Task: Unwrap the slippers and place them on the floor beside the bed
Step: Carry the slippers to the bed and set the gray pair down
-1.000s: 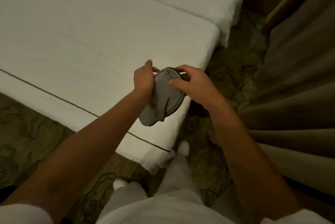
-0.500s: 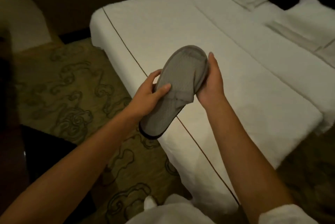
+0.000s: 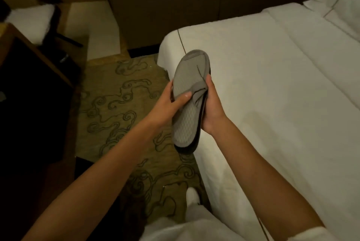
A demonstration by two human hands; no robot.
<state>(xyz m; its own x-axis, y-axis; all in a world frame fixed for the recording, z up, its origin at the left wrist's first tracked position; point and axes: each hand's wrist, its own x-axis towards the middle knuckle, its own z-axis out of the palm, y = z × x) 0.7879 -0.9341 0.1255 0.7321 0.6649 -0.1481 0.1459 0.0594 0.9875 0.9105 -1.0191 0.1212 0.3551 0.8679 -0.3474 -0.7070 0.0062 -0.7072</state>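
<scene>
Right now I am holding a grey slipper (image 3: pixel 188 102) up in the air with both hands, over the edge where the white bed (image 3: pixel 272 94) is meeting the patterned carpet (image 3: pixel 116 104). My left hand (image 3: pixel 169 104) is gripping its left side, thumb pressing across the upper; my right hand (image 3: pixel 211 108) is cupping the right side, fingers (image 3: pixel 208 82) curling closed around the dark sole edge. The toe is pointing away from me, the textured insole facing up. I am finding no logo or writing readable on it. A dark wooden cabinet (image 3: pixel 29 84) is standing at the left, and my white-socked foot (image 3: pixel 192 196) is resting on the carpet beside the bed.
</scene>
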